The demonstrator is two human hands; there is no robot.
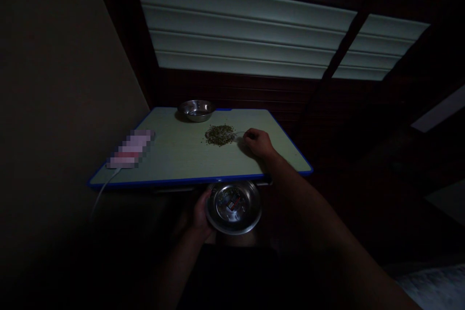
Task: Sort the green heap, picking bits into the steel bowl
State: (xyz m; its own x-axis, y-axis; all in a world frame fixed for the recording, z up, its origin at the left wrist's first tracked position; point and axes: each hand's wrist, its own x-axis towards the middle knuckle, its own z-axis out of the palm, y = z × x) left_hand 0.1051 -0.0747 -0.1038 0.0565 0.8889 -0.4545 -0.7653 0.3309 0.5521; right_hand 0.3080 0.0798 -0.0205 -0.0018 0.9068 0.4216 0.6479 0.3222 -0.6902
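My right hand (258,142) is closed around the handle of a spoon (239,134), which looks clear or shiny. The spoon's front end meets the right edge of a loose pile of small green beans or seeds (219,134) on the table. Below the table's near edge, my left hand (202,213) grips the left rim of a shiny metal bowl (234,225). A few small bits and a dark and red label show inside that bowl. A second metal bowl (198,117) stands at the table's far edge, behind the pile.
The pale table (174,160) has a blue edge. On its left lies a blurred-out pinkish device (131,149), with a white cable (103,189) hanging over the near edge. A wall (72,58) is close on the left, and dark wood with pale slatted panels (236,29) rises behind.
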